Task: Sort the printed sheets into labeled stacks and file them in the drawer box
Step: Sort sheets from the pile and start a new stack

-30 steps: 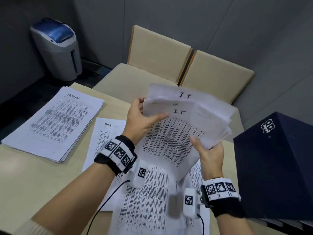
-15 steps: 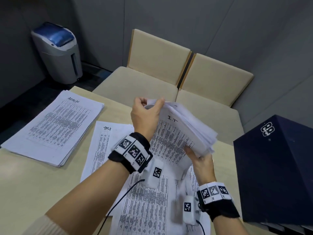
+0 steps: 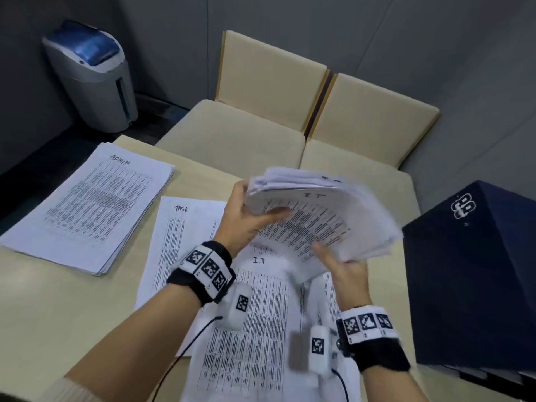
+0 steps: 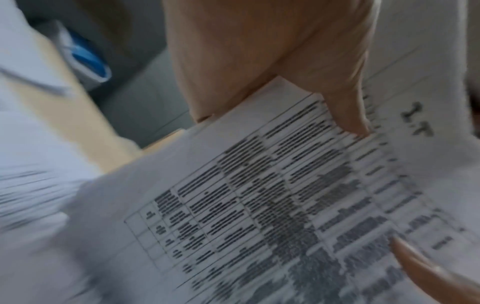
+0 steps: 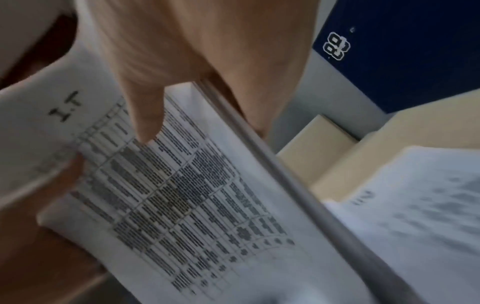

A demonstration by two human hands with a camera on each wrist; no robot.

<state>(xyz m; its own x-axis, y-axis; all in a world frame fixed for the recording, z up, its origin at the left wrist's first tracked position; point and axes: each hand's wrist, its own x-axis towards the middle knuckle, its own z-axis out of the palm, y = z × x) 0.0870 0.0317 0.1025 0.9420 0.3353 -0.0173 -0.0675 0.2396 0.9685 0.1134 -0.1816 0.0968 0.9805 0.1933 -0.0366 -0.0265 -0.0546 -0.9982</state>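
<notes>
Soft, even indoor light in the head view; both wrist views are motion-blurred, dimmer toward their corners.

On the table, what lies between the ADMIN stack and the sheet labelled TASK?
In the head view only a bare strip of table separates the ADMIN stack from the TASK sheet; they do not touch.
</notes>
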